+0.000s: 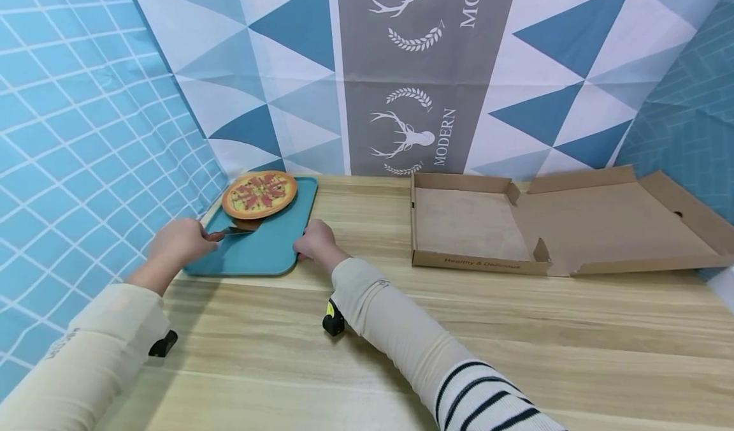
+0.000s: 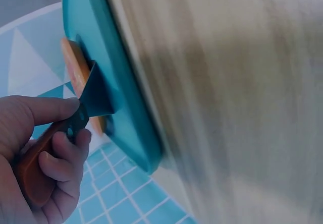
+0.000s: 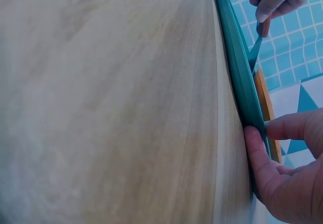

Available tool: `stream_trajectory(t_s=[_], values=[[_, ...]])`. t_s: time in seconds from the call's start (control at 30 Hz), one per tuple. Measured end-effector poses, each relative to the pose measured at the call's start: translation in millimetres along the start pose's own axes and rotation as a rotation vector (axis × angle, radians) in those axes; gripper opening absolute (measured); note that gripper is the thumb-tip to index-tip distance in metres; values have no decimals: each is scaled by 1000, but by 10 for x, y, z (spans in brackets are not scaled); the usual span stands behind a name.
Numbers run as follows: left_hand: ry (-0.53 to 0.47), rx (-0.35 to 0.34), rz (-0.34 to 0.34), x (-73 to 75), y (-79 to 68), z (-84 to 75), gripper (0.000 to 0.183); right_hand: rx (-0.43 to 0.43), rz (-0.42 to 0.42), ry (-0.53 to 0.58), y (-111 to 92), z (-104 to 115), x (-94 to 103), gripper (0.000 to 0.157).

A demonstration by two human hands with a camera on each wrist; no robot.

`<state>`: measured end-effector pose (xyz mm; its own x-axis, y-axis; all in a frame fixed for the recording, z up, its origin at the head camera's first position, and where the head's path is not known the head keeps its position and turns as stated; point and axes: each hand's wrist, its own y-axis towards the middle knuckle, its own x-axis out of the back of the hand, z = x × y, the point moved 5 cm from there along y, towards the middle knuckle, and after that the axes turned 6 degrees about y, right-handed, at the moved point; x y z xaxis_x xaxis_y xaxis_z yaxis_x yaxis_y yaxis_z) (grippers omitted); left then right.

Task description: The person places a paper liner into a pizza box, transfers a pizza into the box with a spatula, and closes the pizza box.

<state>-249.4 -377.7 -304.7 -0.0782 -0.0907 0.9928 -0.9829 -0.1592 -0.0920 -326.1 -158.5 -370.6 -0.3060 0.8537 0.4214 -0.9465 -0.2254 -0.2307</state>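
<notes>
My left hand (image 1: 179, 246) is beside the tray's left edge, its fingers wrapped round the reddish-brown handle (image 2: 36, 178) of a small server, so there is no spare gap in my hold. The server's blade (image 2: 96, 95) slants over the tray (image 1: 258, 260) and meets the near edge of the pizza (image 1: 260, 195); how far the blade goes under it, I cannot tell. My right hand (image 1: 318, 243) is at the tray's right rim, and I pinch that rim between thumb and fingers (image 3: 258, 143), parted only by its thickness.

The blue-green tray lies on the bench (image 1: 275, 361) and carries the pizza on its far part, towards the left. The pizza has an orange crust, a yellow top and reddish strips.

Well to the right of the tray stands an unfolded cardboard box (image 1: 470, 220), its pale floor bare from wall to wall and "Healthy & Delicious" printed on the near side. The box's lid (image 1: 619, 220) is folded outward, away from the tray. Behind the tray hangs patterned cloth (image 1: 301, 36) with triangles; a blue gridded sheet (image 1: 69, 99) is on its left.
</notes>
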Motion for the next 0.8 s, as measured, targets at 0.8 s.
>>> stream_trajectory(t_s=[0.8], values=[[1, 56, -11, -11, -91, 6, 37, -6, -2, 0, -24, -3, 16, 12]])
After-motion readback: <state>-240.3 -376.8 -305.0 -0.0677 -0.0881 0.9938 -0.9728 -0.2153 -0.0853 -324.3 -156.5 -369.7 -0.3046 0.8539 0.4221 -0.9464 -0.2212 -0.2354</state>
